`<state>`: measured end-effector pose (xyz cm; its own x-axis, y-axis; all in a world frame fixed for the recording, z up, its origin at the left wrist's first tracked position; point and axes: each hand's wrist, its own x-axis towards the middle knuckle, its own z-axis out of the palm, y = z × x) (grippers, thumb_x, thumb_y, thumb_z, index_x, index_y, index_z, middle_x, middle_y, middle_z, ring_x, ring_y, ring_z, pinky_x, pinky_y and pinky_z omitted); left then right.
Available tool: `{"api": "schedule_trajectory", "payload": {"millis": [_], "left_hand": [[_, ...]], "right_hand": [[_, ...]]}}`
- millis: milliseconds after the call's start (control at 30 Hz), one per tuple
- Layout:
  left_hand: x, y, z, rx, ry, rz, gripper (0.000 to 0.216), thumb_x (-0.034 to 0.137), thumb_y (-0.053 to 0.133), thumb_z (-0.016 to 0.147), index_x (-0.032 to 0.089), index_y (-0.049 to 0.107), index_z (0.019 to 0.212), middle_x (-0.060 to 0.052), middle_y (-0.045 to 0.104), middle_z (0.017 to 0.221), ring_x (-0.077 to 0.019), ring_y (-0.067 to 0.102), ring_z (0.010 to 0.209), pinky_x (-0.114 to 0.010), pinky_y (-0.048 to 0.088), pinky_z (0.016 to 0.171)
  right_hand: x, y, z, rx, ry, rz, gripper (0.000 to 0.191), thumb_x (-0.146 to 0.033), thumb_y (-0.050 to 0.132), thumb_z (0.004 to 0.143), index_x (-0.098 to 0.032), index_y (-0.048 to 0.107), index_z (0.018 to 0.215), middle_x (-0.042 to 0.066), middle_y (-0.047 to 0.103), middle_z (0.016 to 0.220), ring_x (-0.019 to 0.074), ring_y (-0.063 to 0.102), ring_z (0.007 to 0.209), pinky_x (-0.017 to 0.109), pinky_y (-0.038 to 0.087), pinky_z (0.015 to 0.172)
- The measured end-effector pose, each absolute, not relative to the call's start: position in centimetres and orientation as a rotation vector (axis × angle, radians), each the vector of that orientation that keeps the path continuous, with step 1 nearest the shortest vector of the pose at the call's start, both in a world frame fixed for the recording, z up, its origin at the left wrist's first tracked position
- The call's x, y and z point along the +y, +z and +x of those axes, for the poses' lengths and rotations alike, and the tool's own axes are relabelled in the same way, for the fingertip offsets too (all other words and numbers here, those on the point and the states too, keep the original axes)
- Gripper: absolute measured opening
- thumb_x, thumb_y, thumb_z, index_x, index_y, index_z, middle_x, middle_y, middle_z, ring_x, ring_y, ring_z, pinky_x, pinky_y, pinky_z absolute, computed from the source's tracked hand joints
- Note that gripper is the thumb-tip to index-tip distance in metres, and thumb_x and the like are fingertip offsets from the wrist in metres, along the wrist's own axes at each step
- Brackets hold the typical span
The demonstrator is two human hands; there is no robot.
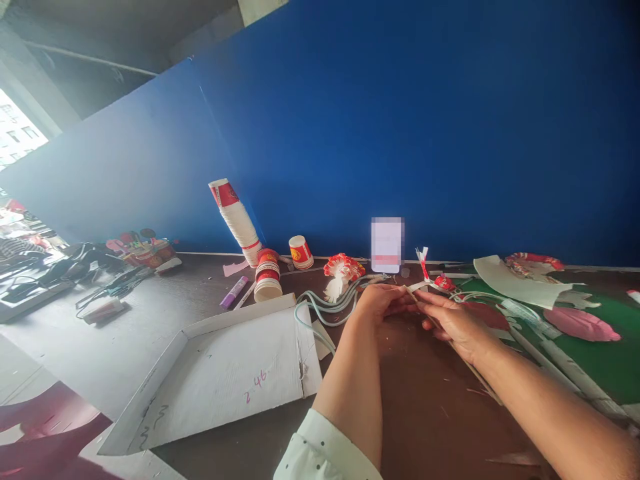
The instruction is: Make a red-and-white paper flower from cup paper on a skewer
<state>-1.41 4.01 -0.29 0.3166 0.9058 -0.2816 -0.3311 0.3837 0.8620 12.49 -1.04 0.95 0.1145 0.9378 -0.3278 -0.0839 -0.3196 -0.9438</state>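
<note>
Your left hand [383, 301] and right hand [457, 323] both grasp one thin strip [481, 379]. From them, one lone cup [301, 253] stands at ten o'clock, one carton [215, 373] at eight.

Thin stick [475, 373]: pale tan, straight
Upper end: at left hand [383, 301], within right hand's [453, 323] fingers
Slant: down rightward, beside wrist

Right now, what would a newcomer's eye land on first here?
Probably the blue panel filling the background, then the leaning stack of paper cups before it, left of center. Nearer, the left hand and right hand are close together at a thin stick, right of center, with a white cardboard tray left of them.
</note>
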Motion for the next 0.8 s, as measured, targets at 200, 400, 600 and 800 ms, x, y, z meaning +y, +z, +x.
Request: {"api": "schedule_trajectory", "payload": {"millis": [200,400,600,800], "left_hand": [[3.8,0.0,-1.3,0.920,0.951,0.790,0.012,0.018,0.066,0.082,0.008,0.066,0.075,-0.004,0.062,0.064,-0.0106,0.062,0.059,-0.026,0.054,0.075],[3.5,0.3,-1.0,0.963,0.981,0.767,0.014,0.017,0.067,0.081,0.010,0.064,0.070,-0.002,0.061,0.061,-0.0103,0.061,0.057,-0.026,0.053,0.075],[3.5,0.6,-0.6,0.991,0.998,0.748,0.014,0.013,0.065,0.081,0.011,0.063,0.067,-0.002,0.061,0.059,-0.0099,0.060,0.055,-0.027,0.053,0.078],[3.4,0.8,-0.3,1.024,1.015,0.772,0.012,0.012,0.065,0.079,0.011,0.064,0.067,0.000,0.058,0.057,-0.0099,0.057,0.053,-0.030,0.054,0.078]], "right_hand": [[-1.0,0.7,12.6,-0.935,1.388,-1.443,0.053,-0.022,0.063,0.079,-0.022,0.060,0.131,0.008,0.074,0.093,0.0044,0.051,0.047,0.014,0.025,0.037],[-0.9,0.6,12.7,-0.993,1.366,-1.474,0.052,-0.025,0.062,0.080,-0.022,0.060,0.131,0.008,0.074,0.095,0.0052,0.051,0.048,0.016,0.028,0.038],[-0.7,0.4,12.7,-1.018,1.337,-1.505,0.052,-0.026,0.061,0.080,-0.024,0.060,0.132,0.006,0.074,0.097,0.0054,0.053,0.048,0.017,0.031,0.040],[-0.8,0.0,12.7,-1.106,1.216,-1.548,0.050,-0.032,0.064,0.078,-0.029,0.063,0.129,0.002,0.073,0.084,0.0076,0.057,0.051,0.017,0.034,0.042]]}}
